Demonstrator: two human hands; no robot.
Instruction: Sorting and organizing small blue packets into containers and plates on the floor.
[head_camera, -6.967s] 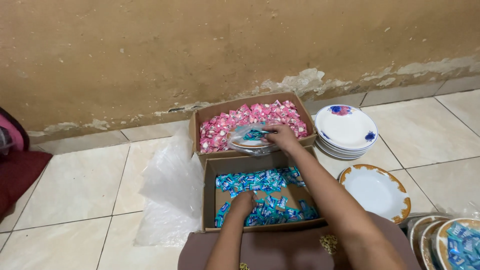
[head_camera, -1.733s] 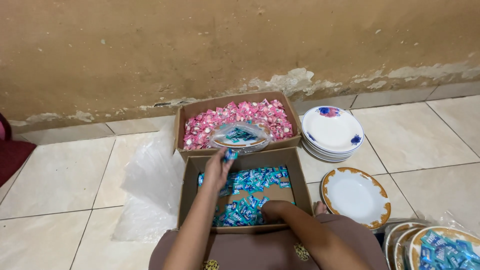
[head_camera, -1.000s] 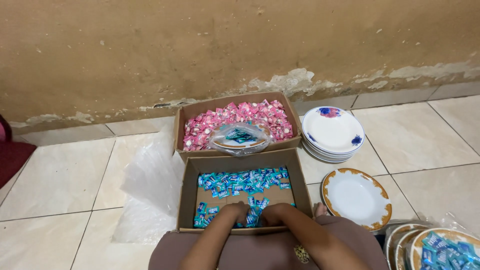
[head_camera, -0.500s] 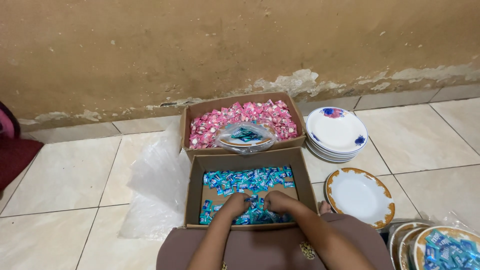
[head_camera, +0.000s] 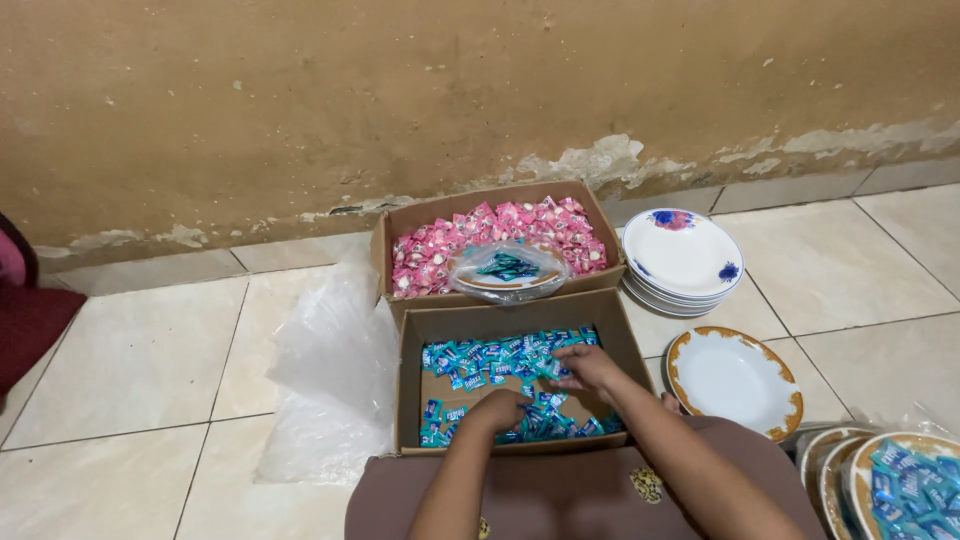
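Lying loose in the near cardboard box (head_camera: 412, 385), the blue wrapped candies (head_camera: 500, 358) cover most of its bottom, with bare cardboard showing toward the near left. The left hand (head_camera: 497, 410) rests knuckles-up among them near the front wall, fingers curled under; whether it grips any candy cannot be told. The right hand (head_camera: 588, 366) lies on the candies further back and to the right, fingers spread slightly and touching the pile, clamped on nothing visible.

Just behind stands a second box (head_camera: 385, 232) full of pink wrapped candies (head_camera: 520, 225). A plastic-covered plate (head_camera: 508, 272) holding a few blue candies sits on its front edge. A crumpled clear plastic bag (head_camera: 335, 375) lies left of both boxes on the tiled floor (head_camera: 130, 370). To the right are a stack of white plates with blue flowers (head_camera: 685, 258) and 1 gold-rimmed plate (head_camera: 735, 380). At the bottom right corner another plate of blue candies (head_camera: 905, 485) shows.
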